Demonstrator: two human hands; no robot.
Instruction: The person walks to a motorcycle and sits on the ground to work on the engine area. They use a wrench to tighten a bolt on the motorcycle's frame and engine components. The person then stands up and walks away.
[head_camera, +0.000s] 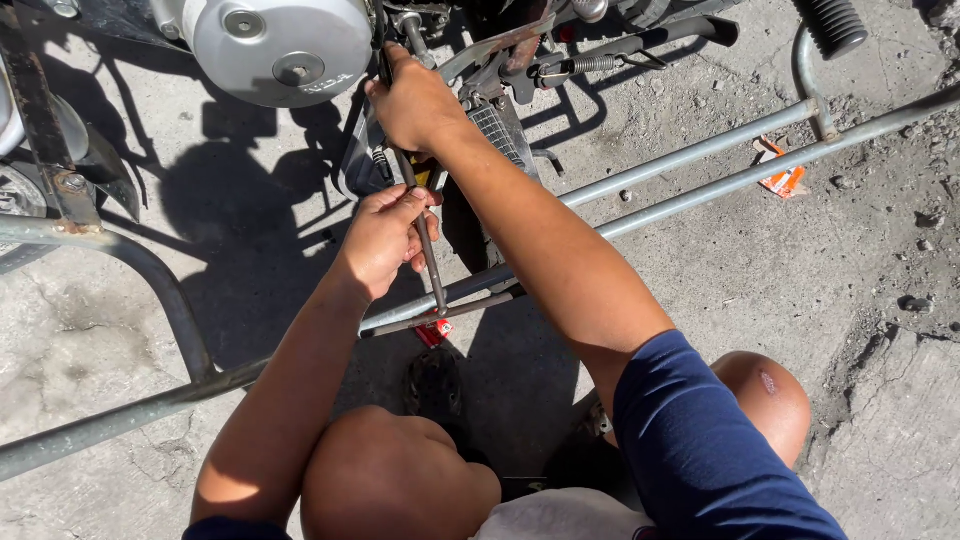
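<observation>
Left hand (383, 238) is closed around the middle of a long dark metal rod tool (424, 240), which runs from the underside of the motorcycle engine (280, 45) at the far side down toward the near centre. A crossbar (440, 314) meets the rod at its near end, forming a T. Right hand (412, 100) is closed on the far part of the same rod, just beside the engine's silver side cover and the ribbed footpeg (500, 135). Both forearms extend from the near edge; the right arm wears a blue sleeve (700, 450). Two grey steel frame tubes (700, 170) cross the concrete ground (800, 280) diagonally from near left to far right, passing under the arms. A small red object (432, 330) lies on the ground by the crossbar. An orange scrap (782, 178) lies beside the tubes at far right. Bare knees show at the near edge
</observation>
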